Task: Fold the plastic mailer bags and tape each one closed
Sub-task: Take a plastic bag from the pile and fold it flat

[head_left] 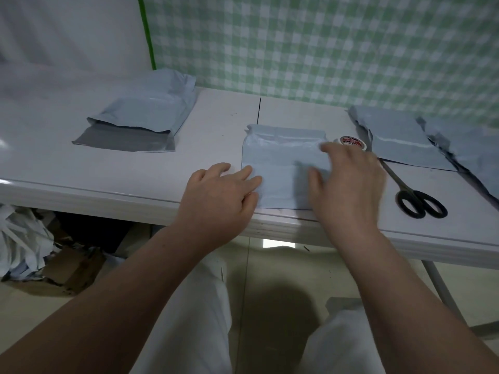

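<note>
1. Mailer bag (283, 168) lies at the near edge of our white worktop (189, 136), which stands against green checked cloth (324, 44).
2. It looks pale blue-grey, flat, crumpled along its far edge.
3. Our left hand (216, 201) and right hand (348, 184) rest on it, fingers straight and loosely spread.

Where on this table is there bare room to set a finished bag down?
Bare table lies between the left bag stack and the middle bag, and along the front edge left of the left hand. Right of the right hand is crowded: tape roll, scissors, flat bags.
</note>
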Demonstrator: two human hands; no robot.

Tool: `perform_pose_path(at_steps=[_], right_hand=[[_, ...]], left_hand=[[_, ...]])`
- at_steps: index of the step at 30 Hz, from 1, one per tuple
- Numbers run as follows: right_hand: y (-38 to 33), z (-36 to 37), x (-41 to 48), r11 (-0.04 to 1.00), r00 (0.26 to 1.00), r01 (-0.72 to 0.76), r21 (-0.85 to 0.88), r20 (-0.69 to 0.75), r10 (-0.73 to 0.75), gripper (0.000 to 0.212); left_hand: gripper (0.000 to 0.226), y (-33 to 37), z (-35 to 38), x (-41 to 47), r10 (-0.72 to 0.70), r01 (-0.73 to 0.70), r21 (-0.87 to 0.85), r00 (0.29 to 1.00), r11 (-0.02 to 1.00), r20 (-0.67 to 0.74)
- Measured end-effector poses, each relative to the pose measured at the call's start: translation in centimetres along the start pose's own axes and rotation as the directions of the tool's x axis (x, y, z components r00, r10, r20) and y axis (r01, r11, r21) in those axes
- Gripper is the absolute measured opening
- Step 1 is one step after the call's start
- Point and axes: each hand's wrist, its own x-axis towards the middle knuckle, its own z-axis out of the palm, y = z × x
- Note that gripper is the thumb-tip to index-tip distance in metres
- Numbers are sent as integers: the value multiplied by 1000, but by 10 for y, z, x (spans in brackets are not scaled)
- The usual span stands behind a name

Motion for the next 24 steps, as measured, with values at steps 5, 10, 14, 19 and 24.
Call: perform_pose_path(at_steps=[5,10,14,19,24], right_hand=[[-35,24,1,959,846,250,132,452,-283,44],[-9,28,-2,974,763,223,30,617,-194,55],[16,20,0,982,754,188,-11,642,-137,65],[34,13,3,987,759,154,-34,644,-96,74],[26,6,3,985,759,145,-99,650,-46,63]], left_hand=[[49,1,-1,0,-12,12,28,1000,1000,-21],[63,-2,0,0,-56,55,8,995,998,83],[69,-3,-2,0,-40,39,12,996,999,80],[68,-3,-8,0,-34,35,-5,994,999,101],[67,-4,-20,11,3,-24,118,985,993,175]])
